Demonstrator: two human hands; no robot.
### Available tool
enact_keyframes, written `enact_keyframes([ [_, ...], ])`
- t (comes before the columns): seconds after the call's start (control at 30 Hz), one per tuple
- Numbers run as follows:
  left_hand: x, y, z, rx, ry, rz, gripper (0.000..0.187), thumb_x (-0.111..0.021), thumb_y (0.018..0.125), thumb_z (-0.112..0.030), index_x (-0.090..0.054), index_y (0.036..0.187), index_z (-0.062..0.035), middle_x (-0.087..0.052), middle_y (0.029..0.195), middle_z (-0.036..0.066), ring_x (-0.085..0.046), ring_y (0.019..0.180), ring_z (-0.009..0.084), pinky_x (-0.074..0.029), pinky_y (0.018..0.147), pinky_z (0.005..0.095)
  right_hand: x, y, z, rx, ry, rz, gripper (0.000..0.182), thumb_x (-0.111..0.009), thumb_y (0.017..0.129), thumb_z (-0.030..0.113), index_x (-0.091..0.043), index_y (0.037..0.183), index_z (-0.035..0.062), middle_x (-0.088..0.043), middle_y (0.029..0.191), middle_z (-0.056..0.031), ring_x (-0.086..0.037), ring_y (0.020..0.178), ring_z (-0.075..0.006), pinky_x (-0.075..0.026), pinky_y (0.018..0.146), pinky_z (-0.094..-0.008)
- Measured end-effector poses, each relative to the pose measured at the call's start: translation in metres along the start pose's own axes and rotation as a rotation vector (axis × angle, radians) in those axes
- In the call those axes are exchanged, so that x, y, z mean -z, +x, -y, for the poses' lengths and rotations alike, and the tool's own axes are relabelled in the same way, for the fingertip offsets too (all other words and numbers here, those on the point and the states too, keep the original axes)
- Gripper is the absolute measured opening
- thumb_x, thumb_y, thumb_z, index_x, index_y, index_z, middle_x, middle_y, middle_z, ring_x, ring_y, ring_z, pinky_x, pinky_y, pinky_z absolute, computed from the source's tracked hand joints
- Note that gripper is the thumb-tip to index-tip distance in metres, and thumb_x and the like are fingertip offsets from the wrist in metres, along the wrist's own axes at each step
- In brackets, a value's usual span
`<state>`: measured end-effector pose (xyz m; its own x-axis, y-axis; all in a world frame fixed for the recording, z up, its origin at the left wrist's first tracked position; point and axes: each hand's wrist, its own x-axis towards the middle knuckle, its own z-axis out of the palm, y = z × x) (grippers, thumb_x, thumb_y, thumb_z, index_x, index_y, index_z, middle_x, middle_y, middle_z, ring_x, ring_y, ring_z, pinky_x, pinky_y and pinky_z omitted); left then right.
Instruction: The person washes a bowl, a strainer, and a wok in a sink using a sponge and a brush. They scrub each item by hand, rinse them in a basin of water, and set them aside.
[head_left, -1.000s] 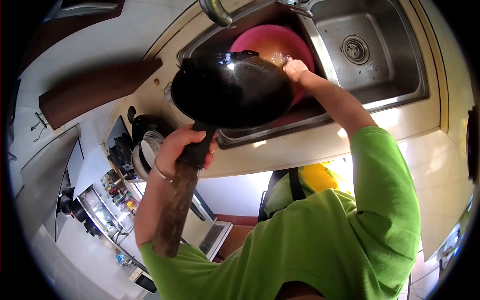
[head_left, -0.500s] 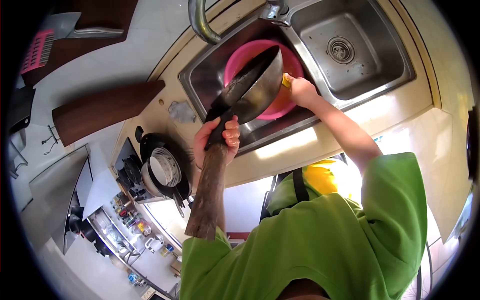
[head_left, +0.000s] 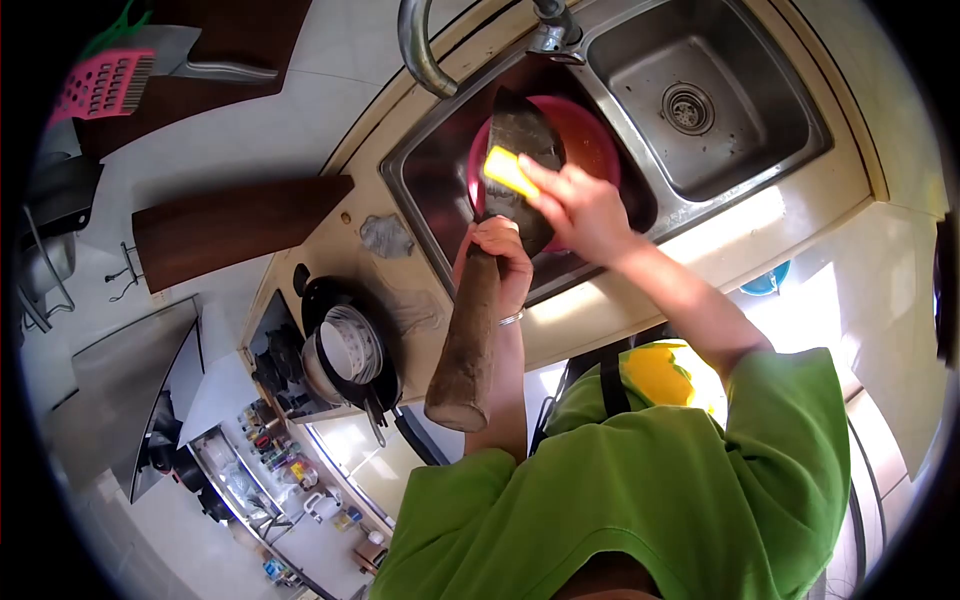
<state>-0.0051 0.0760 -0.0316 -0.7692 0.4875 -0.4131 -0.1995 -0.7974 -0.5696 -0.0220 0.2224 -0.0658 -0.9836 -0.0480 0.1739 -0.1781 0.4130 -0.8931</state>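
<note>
A dark metal wok (head_left: 522, 128) is held tilted over the left sink bowl. My left hand (head_left: 505, 258) is wrapped round the neck of its thick wooden handle (head_left: 468, 345), whose butt end points back toward my body. In my right hand (head_left: 585, 208) is a yellow sponge (head_left: 508, 170), pinched between thumb and fingers and overlapping the wok's inner face. Beneath the wok, a pink basin (head_left: 598, 135) sits in the sink bowl, partly covered by it.
A curved faucet (head_left: 425, 50) arches over the sink's back edge. The right sink bowl (head_left: 740, 110) has a drain. On the left counter lie a grey cloth (head_left: 386, 236) and a dark pan (head_left: 388, 385) holding stacked bowls (head_left: 350, 342). A brown board (head_left: 235, 225) stands by the wall.
The wok has turned so its inner face shows. My right hand has moved left from the basin's right side, bringing the sponge over the wok. The handle has swung to the right.
</note>
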Motion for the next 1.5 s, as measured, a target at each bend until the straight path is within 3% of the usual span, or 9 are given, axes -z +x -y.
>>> enact_keyframes([
  [0.2, 0.008, 0.004, 0.01, 0.023, 0.061, 0.01, 0.009, -0.048, 0.077, -0.008, -0.042, 0.078, -0.0023, -0.046, 0.069, 0.002, -0.051, 0.061, 0.0115, -0.045, 0.058, 0.0227, -0.003, 0.083, -0.05, -0.256, -0.048, 0.01, 0.036, -0.047, 0.081, 0.03, -0.049, 0.113, 0.0144, -0.055, 0.095, -0.0158, -0.054, 0.088, -0.0294, -0.043, 0.071, -0.0333],
  [0.43, 0.011, 0.001, 0.0, 0.051, -0.041, 0.076, 0.01, -0.048, 0.079, -0.011, -0.041, 0.077, -0.0036, -0.045, 0.068, 0.001, -0.05, 0.063, 0.011, -0.045, 0.058, 0.0225, -0.004, -0.008, -0.001, 0.056, -0.095, 0.013, 0.041, -0.057, 0.073, 0.013, -0.051, 0.113, 0.0162, -0.046, 0.06, -0.0095, -0.047, 0.049, -0.0255, -0.04, 0.046, -0.0336],
  [0.6, 0.007, -0.006, 0.0, 0.042, -0.042, 0.042, 0.01, -0.048, 0.079, -0.01, -0.041, 0.076, -0.0037, -0.045, 0.066, 0.001, -0.05, 0.06, 0.0109, -0.046, 0.057, 0.0227, -0.017, 0.017, -0.012, 0.182, -0.071, -0.152, 0.039, -0.056, 0.074, 0.017, -0.051, 0.112, 0.0178, -0.048, 0.061, -0.0089, -0.048, 0.049, -0.0245, -0.04, 0.045, -0.0315],
  [0.8, 0.002, -0.003, 0.004, 0.004, -0.069, 0.031, 0.009, -0.048, 0.078, -0.009, -0.041, 0.077, -0.0029, -0.046, 0.067, 0.002, -0.051, 0.059, 0.0106, -0.047, 0.056, 0.0224, -0.018, 0.068, -0.033, -0.109, -0.023, -0.073, 0.032, -0.047, 0.079, 0.028, -0.051, 0.11, 0.0208, -0.057, 0.08, -0.0129, -0.056, 0.075, -0.0309, -0.045, 0.066, -0.0386],
  [0.97, -0.004, 0.003, 0.004, -0.011, -0.09, 0.04, 0.008, -0.048, 0.078, -0.008, -0.043, 0.077, -0.0025, -0.047, 0.066, 0.003, -0.051, 0.059, 0.0107, -0.046, 0.056, 0.0223, -0.022, 0.013, -0.008, 0.232, -0.09, -0.188, 0.035, -0.057, 0.073, 0.023, -0.053, 0.108, 0.0212, -0.046, 0.06, -0.007, -0.048, 0.046, -0.0222, -0.041, 0.041, -0.0337],
  [1.07, -0.001, 0.0, -0.001, -0.013, -0.07, -0.042, 0.006, -0.049, 0.075, -0.003, -0.045, 0.07, -0.0022, -0.05, 0.062, 0.007, -0.054, 0.056, 0.017, -0.048, 0.051, 0.0269, -0.014, -0.008, 0.004, 0.176, -0.136, 0.093, 0.037, -0.057, 0.072, 0.022, -0.053, 0.109, 0.0202, -0.045, 0.059, -0.0051, -0.048, 0.045, -0.0208, -0.041, 0.041, -0.0336],
  [1.13, 0.001, -0.003, 0.007, -0.025, -0.047, -0.052, 0.007, -0.049, 0.075, -0.004, -0.045, 0.07, -0.0022, -0.05, 0.062, 0.007, -0.054, 0.057, 0.0166, -0.048, 0.052, 0.027, -0.015, 0.014, -0.007, 0.279, -0.189, -0.139, 0.038, -0.057, 0.073, 0.021, -0.051, 0.111, 0.0219, -0.046, 0.06, -0.0067, -0.048, 0.045, -0.0221, -0.041, 0.04, -0.0333],
  [1.33, 0.004, -0.017, 0.021, 0.015, 0.004, -0.016, 0.011, -0.047, 0.079, -0.011, -0.041, 0.075, -0.0029, -0.045, 0.067, 0.002, -0.05, 0.061, 0.0098, -0.045, 0.055, 0.0209, -0.008, 0.078, -0.043, -0.125, 0.051, -0.023, 0.034, -0.049, 0.08, 0.026, -0.05, 0.111, 0.0137, -0.056, 0.095, -0.015, -0.054, 0.087, -0.0299, -0.044, 0.072, -0.0344],
  [1.5, 0.001, -0.022, 0.019, 0.009, 0.026, -0.007, 0.015, -0.047, 0.08, -0.012, -0.04, 0.083, 0.0007, -0.046, 0.069, 0.003, -0.05, 0.061, 0.0102, -0.045, 0.055, 0.0212, 0.005, 0.005, 0.002, 0.16, -0.034, -0.095, 0.037, -0.056, 0.075, 0.018, -0.052, 0.111, 0.0141, -0.045, 0.056, -0.008, -0.049, 0.051, -0.0235, -0.041, 0.048, -0.0342],
])
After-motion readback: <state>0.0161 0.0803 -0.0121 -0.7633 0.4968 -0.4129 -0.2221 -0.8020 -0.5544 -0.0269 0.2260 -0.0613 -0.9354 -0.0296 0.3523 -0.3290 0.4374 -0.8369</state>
